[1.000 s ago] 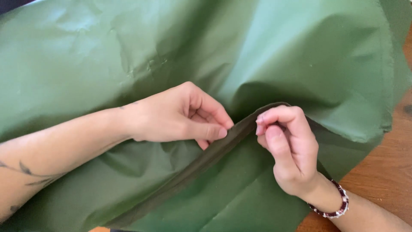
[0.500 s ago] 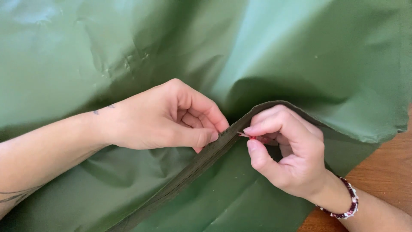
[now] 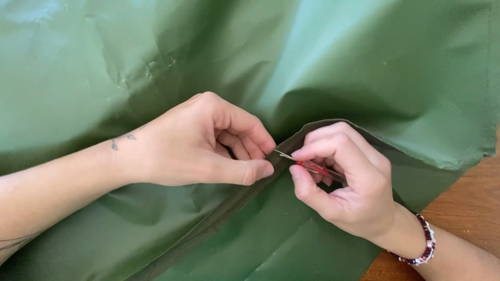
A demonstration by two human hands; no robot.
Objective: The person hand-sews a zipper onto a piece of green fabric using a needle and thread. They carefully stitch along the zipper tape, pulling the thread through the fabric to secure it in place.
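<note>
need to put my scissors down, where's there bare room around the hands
Bare wooden table shows only at the lower right, beyond the green fabric edge, beside the beaded bracelet. Crowded at the centre: the left hand pinches the dark seam, the right hand holds a small red-handled tool.

surface: brown wooden table (image 3: 469,213) | on it: green fabric (image 3: 364,67), spread wide

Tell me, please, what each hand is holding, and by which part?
The right hand pinches a small red-handled metal tool by its handle; the left hand pinches the folded seam edge of the green fabric.
</note>
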